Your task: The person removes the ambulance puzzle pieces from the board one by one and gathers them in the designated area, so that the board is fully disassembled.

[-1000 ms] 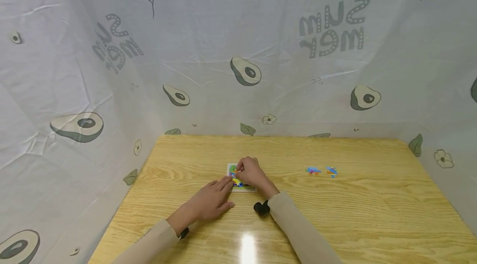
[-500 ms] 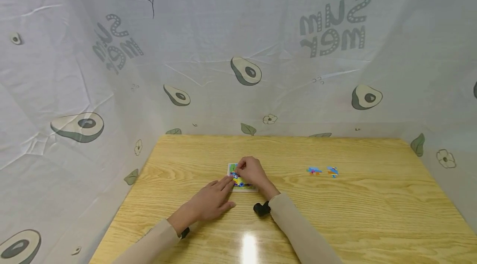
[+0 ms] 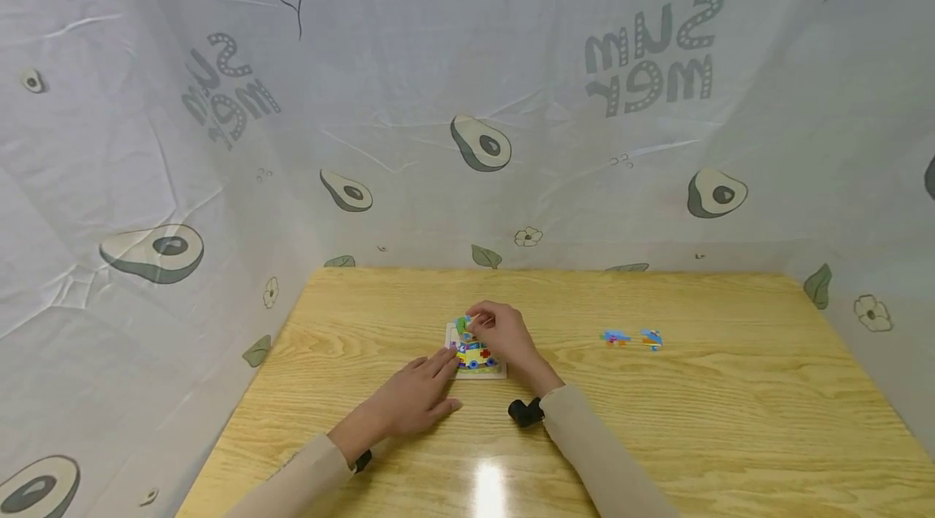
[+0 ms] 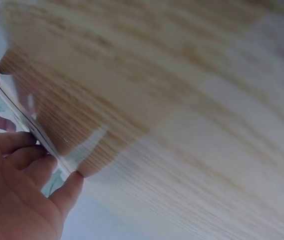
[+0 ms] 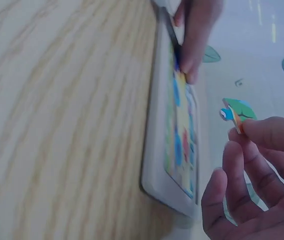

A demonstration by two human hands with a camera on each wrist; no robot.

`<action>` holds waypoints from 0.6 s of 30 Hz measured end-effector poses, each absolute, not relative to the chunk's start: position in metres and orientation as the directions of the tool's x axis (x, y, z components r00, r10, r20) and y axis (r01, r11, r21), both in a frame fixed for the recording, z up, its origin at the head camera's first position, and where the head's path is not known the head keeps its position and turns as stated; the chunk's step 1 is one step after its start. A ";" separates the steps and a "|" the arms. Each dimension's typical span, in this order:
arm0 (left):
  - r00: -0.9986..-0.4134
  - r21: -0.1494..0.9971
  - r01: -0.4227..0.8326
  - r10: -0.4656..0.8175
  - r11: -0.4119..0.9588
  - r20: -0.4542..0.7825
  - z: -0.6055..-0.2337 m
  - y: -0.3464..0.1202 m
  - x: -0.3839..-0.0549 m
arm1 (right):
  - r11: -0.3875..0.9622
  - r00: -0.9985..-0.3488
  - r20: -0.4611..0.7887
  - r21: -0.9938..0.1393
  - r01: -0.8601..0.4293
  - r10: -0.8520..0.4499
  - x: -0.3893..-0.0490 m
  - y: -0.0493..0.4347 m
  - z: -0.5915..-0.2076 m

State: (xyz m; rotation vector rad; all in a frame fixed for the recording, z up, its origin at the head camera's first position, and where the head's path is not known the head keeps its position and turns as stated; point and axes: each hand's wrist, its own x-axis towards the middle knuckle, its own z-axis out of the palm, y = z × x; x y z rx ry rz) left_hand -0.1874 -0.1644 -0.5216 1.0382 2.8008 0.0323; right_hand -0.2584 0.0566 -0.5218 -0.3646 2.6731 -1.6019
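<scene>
A small puzzle board with a white frame [image 3: 482, 376] lies on the table, its picture showing a yellow ambulance [image 3: 475, 354] with a red cross. My right hand [image 3: 507, 337] pinches a puzzle piece [image 5: 239, 111] between thumb and fingertips. The piece is green, blue and orange, and it is tilted above the board's upper part. My left hand [image 3: 412, 396] lies palm down with fingers extended, their tips on the board's left side. In the left wrist view, the fingertips [image 4: 77, 177] meet the wooden surface.
Loose puzzle pieces, one blue and pink [image 3: 615, 336] and one blue and orange [image 3: 652, 338], lie to the right on the wooden table [image 3: 730, 404]. A patterned curtain [image 3: 409, 96] stands behind and at both sides.
My right hand has risen slightly and shifted right, bringing the puzzle piece up off the board. More of the ambulance picture shows now. My left hand has stayed in place.
</scene>
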 end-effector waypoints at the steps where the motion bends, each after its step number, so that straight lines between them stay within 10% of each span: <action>1: -0.748 0.075 0.646 0.650 0.760 -0.137 -0.522 -0.164 -0.187 | 0.454 -0.973 0.116 -0.869 -0.197 -0.201 -0.258 0.059 -0.520; 18: -0.760 0.090 0.623 0.628 0.777 -0.165 -0.521 -0.162 -0.186 | 0.428 -0.993 0.064 -0.898 -0.102 -0.101 -0.250 0.099 -0.506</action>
